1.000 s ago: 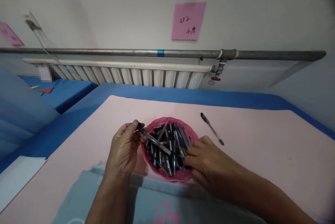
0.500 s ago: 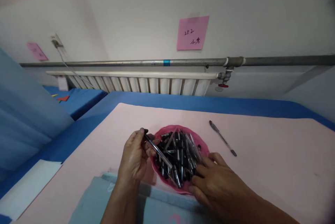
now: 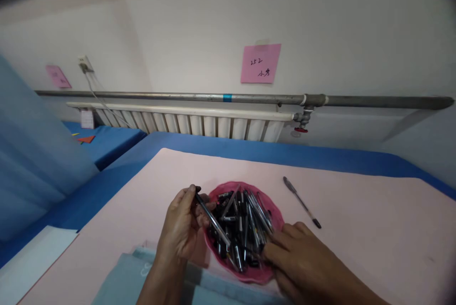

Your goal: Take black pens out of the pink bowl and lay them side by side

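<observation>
My left hand point(image 3: 182, 229) is closed around a pen point(image 3: 215, 223) with a clear barrel and dark upper end, slanting down to the right over a pink basket point(image 3: 262, 276). Many black and clear pen parts point(image 3: 245, 214) lie jumbled inside it. At the basket's right rim is my right hand point(image 3: 299, 255), its fingers bent and pressed together over the contents. A thin dark piece seems to reach its fingertips, but I cannot make out what they hold. One assembled pen point(image 3: 302, 204) lies on the pink sheet, right of the basket.
A pink sheet point(image 3: 370, 229) covers much of the blue table point(image 3: 285, 152). Light blue cloth point(image 3: 121, 279) lies in front of the basket. White paper point(image 3: 39, 262) is at the left, beside a blue curtain point(image 3: 39, 162). Behind the table run a radiator point(image 3: 195, 127) and a pipe point(image 3: 160, 95).
The view has tilted up slightly, so everything sits lower. My right hand's fingers have drawn together at the basket's lower right. My left hand keeps its hold on the pen.
</observation>
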Demonstrator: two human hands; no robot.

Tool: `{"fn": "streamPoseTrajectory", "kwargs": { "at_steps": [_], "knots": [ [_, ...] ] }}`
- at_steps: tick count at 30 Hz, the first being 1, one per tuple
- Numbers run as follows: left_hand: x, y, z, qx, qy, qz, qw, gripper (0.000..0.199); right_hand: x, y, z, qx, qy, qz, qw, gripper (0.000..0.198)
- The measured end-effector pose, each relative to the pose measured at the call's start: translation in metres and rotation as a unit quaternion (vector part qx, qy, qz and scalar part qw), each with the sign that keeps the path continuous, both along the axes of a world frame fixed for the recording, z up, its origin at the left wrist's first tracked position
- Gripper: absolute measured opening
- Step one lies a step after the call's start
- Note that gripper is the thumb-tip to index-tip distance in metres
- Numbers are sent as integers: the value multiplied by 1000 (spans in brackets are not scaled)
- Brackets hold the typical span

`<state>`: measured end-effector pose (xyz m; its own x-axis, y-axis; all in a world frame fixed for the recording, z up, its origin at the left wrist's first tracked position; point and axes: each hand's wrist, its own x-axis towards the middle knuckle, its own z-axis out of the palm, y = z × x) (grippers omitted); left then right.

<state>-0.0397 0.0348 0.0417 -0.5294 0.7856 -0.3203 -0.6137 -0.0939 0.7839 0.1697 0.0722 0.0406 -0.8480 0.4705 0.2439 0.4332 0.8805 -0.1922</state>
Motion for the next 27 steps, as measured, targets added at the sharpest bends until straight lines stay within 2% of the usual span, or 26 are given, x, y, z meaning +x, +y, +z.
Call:
{"fn": "streamPoseTrajectory", "kwargs": {
  "at_steps": [4, 6, 11, 14, 17, 19, 21, 25, 27],
  "knots": [
    [0, 0, 1, 1, -14, -19, 1000, 12, -1, 6, 12, -68, 86, -17, 994, 20],
    [1, -1, 1, 3, -27, -50, 998, 11, -3, 9, 15, -122, 135, -39, 982, 19],
    [16, -5, -1, 7, -23, -195, 981, 19, -6, 9, 17, -260, 214, -113, 935, 11],
    [31, -10, -3, -9, -2, -303, 953, 22, -6, 6, 16, -296, 247, -109, 916, 10],
    [43, -13, -4, -21, 8, -337, 941, 26, -6, 4, 14, -317, 249, -87, 911, 10],
    [47, -13, -4, -26, 19, -331, 943, 27, -6, 5, 15, -315, 232, -76, 917, 10],
    [47, -12, -4, -30, 39, -329, 943, 28, -6, 6, 15, -283, 220, -60, 932, 11],
    [48, -8, -7, -44, 93, -342, 934, 29, -6, 7, 12, -146, 170, 14, 974, 19],
    [49, -7, -11, -50, 117, -352, 927, 28, -5, 5, 7, -82, 132, 26, 988, 24]
  ]
}}
